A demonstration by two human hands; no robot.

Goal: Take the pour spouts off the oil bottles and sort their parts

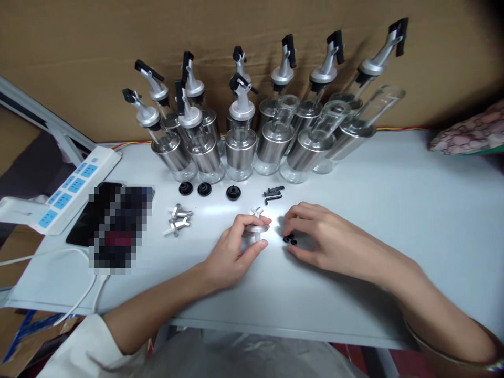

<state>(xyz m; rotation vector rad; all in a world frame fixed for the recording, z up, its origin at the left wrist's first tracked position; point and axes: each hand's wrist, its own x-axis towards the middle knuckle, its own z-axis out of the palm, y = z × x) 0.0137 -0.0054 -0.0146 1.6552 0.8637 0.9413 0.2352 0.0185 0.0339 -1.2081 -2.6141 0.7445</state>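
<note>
My left hand [236, 249] pinches a silver pourer spout [258, 229] between thumb and fingers, just above the table. To its right, my right hand [311, 233] is lowered to the table, thumb and fingers apart around several small black parts [290, 239]. Two more silver spouts [179, 220] lie left of my left hand. Black levers [273, 194] lie beyond the hands, and three black round stoppers [233, 192] form a row to their left. Behind them stand several glass bottles with steel sleeves [240, 152], many topped with silver spouts and black levers.
A white power strip [74, 184] and two phones, one dark [94, 215] and one pixelated [122, 228], lie at the left with white cables. Cardboard [212, 26] rises behind the bottles. A patterned cloth item [472, 128] rests at the right on the pale table [413, 210].
</note>
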